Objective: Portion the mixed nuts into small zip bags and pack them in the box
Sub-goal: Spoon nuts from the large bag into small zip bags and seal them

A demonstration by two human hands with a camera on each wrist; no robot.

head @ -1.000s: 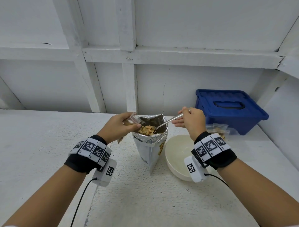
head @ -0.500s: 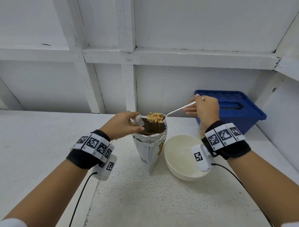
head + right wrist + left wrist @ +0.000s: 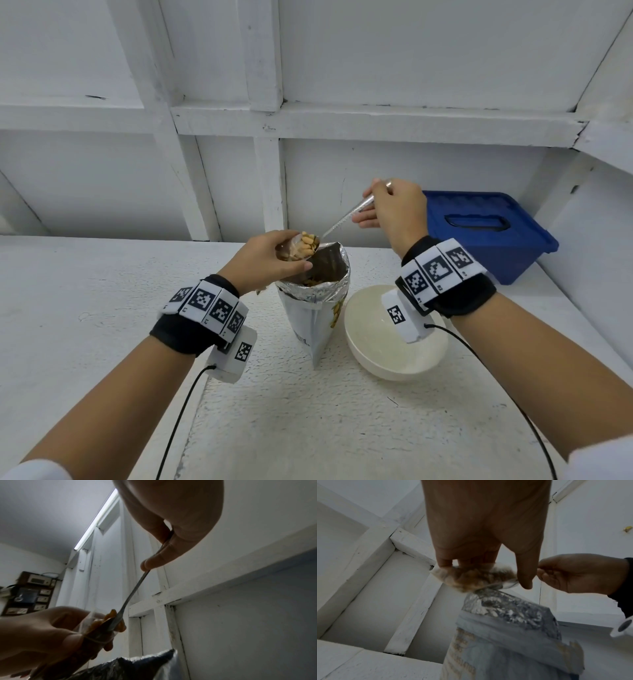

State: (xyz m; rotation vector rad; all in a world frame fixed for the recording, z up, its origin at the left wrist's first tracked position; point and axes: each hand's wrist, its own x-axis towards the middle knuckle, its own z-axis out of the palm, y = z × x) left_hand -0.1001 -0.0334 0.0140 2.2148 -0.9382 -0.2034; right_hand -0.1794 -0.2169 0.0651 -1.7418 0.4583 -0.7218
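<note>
A silver foil bag of mixed nuts (image 3: 317, 301) (image 3: 508, 635) stands open on the white table. Just above its mouth my left hand (image 3: 270, 260) (image 3: 481, 536) pinches a small clear zip bag (image 3: 291, 248) (image 3: 471, 578) (image 3: 89, 626) held open. My right hand (image 3: 394, 212) (image 3: 173, 524) grips the handle of a metal spoon (image 3: 346, 219) (image 3: 133, 595). The spoon slopes down to the left, and its bowl, heaped with nuts (image 3: 308, 240) (image 3: 111, 614), sits in the zip bag's mouth. The blue box (image 3: 486, 229) stands at the back right with its lid on.
A white bowl (image 3: 370, 346) sits right of the foil bag, under my right wrist. White wall framing runs behind the table. Cables trail from both wrist cameras toward the table's front edge.
The spoon rose out of the foil bag loaded with nuts, then swung left and tipped into the zip bag's mouth. My right hand lifted higher. The left hand stayed over the foil bag.
</note>
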